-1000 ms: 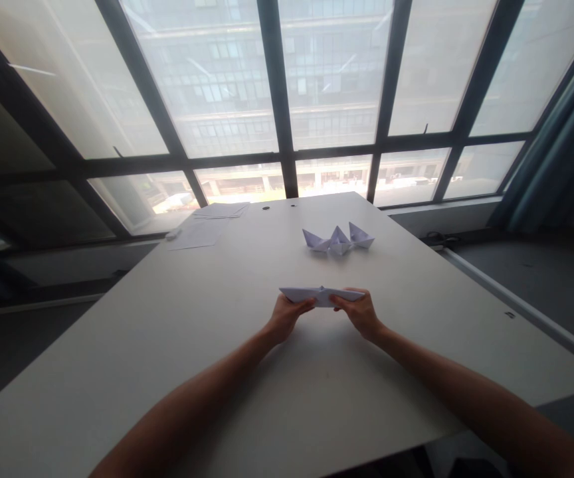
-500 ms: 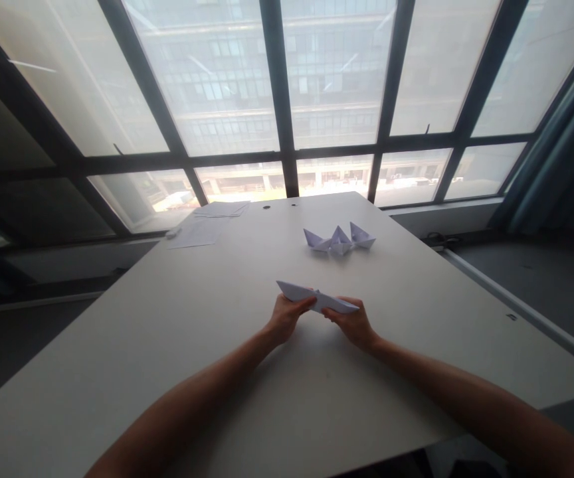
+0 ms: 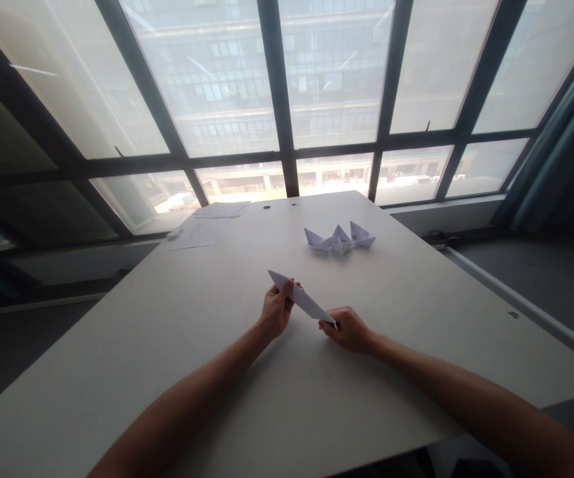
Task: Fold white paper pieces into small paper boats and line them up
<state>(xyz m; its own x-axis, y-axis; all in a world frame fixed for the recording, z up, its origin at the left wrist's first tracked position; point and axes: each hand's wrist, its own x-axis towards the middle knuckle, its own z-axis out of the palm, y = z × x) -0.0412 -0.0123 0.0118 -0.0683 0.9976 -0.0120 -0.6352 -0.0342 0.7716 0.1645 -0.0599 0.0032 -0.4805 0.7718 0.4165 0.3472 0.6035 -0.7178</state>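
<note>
Both hands hold a white folded paper boat (image 3: 309,304) above the table, tilted down toward the right. My left hand (image 3: 277,309) grips it near its upper left part, thumb on the near face. The lower right tip is pinched in my right hand (image 3: 345,329), fingers curled round it. Beyond the hands stands a group of three folded paper boats: a left one (image 3: 317,241), a middle one (image 3: 341,240) and a right one (image 3: 362,235), close together with raised points.
The white table (image 3: 207,312) stretches to the windows. Loose paper sheets (image 3: 198,234) lie at its far left, with more sheets (image 3: 222,210) behind them. A round dark cable hole (image 3: 266,207) is near the far edge. A blue curtain (image 3: 541,159) hangs at right.
The paper boat has turned to a steeper slant, its left end up and its right end lower. My right hand has shifted to the tip, and my left hand moved slightly left.
</note>
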